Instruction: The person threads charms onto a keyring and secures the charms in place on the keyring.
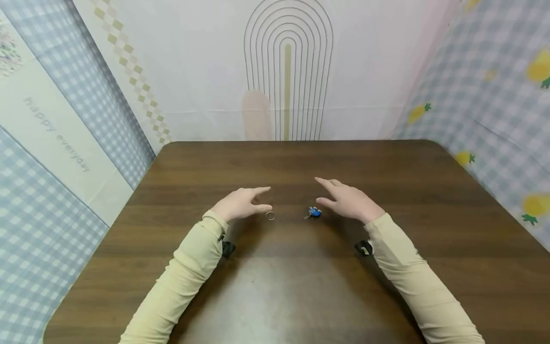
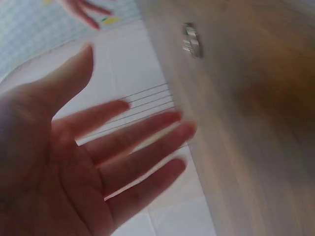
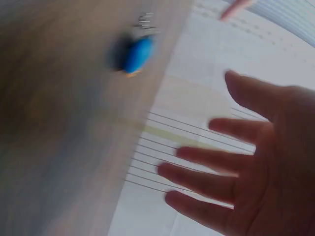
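A thin metal ring (image 1: 269,216) lies on the brown wooden table (image 1: 275,167), just below my left thumb in the head view. Above the tabletop, my left hand (image 1: 241,203) has its fingers extended and holds nothing; in the left wrist view the silvery ring (image 2: 192,41) is blurred beyond the spread fingers (image 2: 142,162). To the right of the ring is a small blue charm (image 1: 315,211) with a short chain (image 1: 307,217). My right hand (image 1: 350,201) hovers beside it, thumb apart from the straight fingers. Blur softens the blue charm (image 3: 139,54) in the right wrist view.
A white cloth (image 1: 206,62) with arch lines hangs behind the table's far edge. Blue checked cloth hangs on the left (image 1: 38,210) and right (image 1: 472,110). Each wrist bears a dark camera mount (image 1: 364,247) under a cream sleeve (image 1: 412,272).
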`<state>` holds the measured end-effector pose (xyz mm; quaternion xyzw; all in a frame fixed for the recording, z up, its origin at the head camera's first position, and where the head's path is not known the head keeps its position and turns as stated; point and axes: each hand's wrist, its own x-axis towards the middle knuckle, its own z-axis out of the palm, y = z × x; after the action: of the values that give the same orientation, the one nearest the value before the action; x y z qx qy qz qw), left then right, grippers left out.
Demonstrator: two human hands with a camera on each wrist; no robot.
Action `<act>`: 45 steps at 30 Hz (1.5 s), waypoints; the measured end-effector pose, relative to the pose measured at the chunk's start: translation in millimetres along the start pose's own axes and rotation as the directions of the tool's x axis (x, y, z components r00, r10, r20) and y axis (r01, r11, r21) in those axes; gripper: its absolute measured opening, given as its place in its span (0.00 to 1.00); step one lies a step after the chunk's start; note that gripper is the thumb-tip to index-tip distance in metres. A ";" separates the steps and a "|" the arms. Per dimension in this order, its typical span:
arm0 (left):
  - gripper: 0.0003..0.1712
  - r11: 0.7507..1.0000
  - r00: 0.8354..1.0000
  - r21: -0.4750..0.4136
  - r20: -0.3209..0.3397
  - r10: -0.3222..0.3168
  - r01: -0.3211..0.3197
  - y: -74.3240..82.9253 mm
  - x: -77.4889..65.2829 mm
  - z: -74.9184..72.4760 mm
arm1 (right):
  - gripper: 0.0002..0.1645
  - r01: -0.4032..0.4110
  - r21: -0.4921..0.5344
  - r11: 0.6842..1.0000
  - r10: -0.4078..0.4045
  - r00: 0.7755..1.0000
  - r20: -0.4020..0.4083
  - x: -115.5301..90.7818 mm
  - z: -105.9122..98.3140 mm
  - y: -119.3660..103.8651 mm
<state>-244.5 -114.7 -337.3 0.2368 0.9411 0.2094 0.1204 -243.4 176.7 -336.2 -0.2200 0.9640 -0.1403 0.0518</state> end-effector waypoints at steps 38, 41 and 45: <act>0.13 1.000 0.989 -0.025 0.151 0.000 0.004 -2.6 41.4 19.7 | 0.06 0.289 -0.042 0.956 -0.270 0.930 0.249 30.4 27.7 -15.4; 0.13 0.998 0.982 -0.066 0.185 0.029 -0.017 -0.3 42.1 20.7 | 0.05 0.285 -0.044 0.957 -0.266 0.931 0.251 31.2 28.8 -15.8; 0.13 0.990 0.974 -0.143 0.223 0.046 -0.014 1.5 39.9 21.3 | 0.05 0.295 -0.028 0.955 -0.279 0.929 0.241 31.1 30.0 -15.7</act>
<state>-271.2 -86.5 -360.5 0.2642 0.9005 0.2488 0.2396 -260.1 142.1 -361.4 -0.3751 0.9125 -0.0884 0.1372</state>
